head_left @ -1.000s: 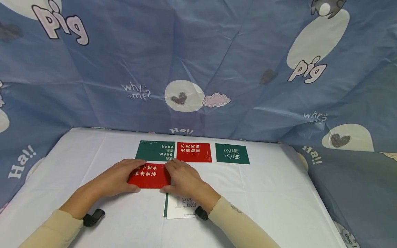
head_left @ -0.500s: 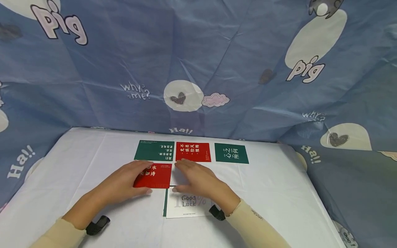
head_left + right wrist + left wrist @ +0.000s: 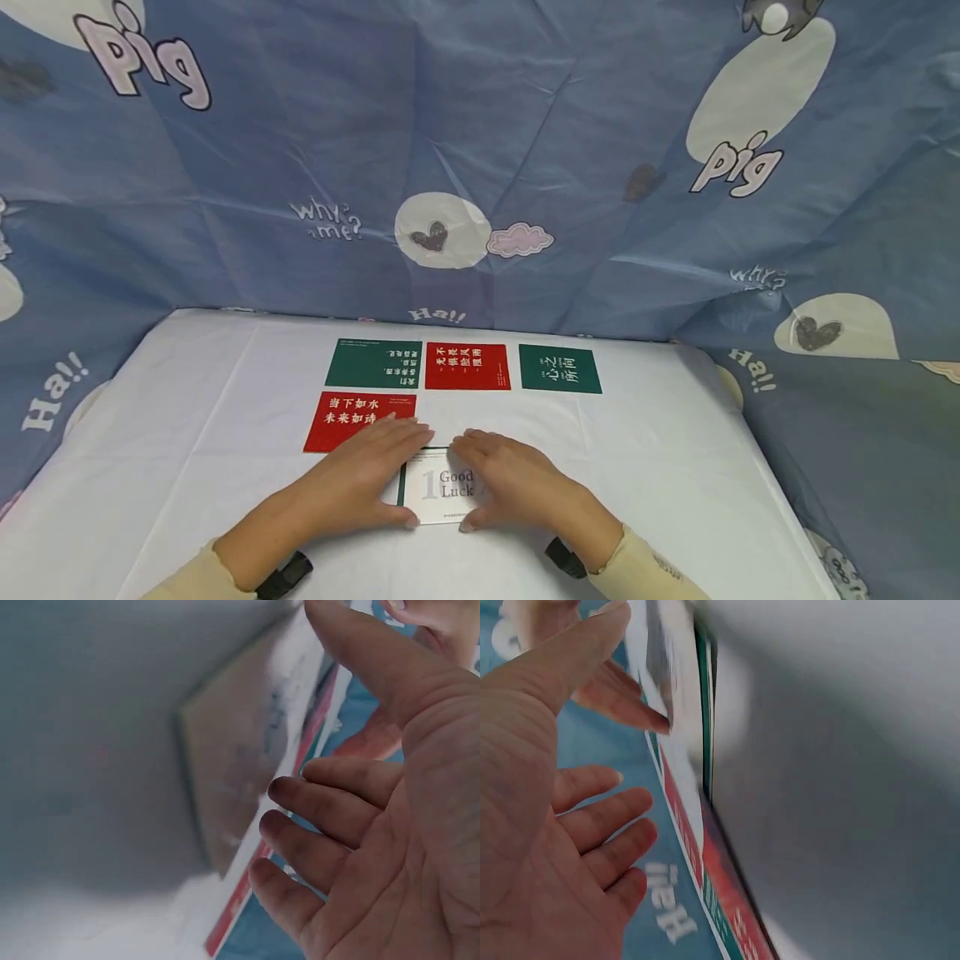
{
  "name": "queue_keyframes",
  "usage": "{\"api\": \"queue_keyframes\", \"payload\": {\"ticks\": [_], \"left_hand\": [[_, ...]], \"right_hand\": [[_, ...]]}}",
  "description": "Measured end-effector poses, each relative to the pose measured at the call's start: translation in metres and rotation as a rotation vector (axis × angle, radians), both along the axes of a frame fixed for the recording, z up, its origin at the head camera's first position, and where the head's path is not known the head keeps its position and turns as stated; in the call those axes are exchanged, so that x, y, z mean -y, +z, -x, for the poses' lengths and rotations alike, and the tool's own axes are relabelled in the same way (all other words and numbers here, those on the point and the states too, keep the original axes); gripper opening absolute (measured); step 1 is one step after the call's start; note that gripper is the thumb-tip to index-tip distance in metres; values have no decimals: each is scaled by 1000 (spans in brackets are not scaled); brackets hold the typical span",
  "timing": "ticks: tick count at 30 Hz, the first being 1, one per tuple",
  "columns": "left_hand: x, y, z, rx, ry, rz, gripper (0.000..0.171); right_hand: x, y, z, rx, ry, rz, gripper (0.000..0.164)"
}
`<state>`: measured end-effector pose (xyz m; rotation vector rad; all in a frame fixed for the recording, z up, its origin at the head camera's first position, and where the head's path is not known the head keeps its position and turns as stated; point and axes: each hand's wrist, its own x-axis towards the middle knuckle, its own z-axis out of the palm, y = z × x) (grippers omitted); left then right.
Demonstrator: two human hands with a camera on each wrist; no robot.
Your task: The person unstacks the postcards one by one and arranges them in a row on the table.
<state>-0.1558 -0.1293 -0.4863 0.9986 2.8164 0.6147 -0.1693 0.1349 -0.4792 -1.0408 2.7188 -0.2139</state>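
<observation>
A white card printed "Good Luck" [image 3: 439, 497] lies on the table in the head view, with a green edge showing beneath its left side. My left hand [image 3: 352, 483] is over the card's left side, thumb near the front edge and fingers near the back. On the opposite side is my right hand [image 3: 521, 487], spread in much the same way. Both wrist views show loosely extended fingers with nothing pinched; whether they touch the card is unclear. A red card [image 3: 337, 412] with white characters lies behind my left hand, partly covered by it.
Along the back of the white table [image 3: 675, 483] lie a green card [image 3: 363, 364], another red card [image 3: 467, 367] and a second green card [image 3: 561, 369] in a row. Behind the table hangs a blue printed cloth [image 3: 480, 150].
Both hands have left the near red card, which stays below the left green card. They have moved right and toward the table's front, to the white card's sides.
</observation>
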Motion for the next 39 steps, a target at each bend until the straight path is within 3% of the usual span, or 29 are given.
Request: {"api": "queue_keyframes", "payload": {"ticks": [5,16,39], "left_hand": [[-16,-7,-4,-12,-48,15,100],[-27,-14,-7,-27,-61,37,89],[-40,-12,-20,-29,-80,67,84]], "right_hand": [[-8,-5,-5,12,0,11,90],[-20,-8,-10,-16,19,47,84],[-32,-11,-30,-57,51,48,78]]}}
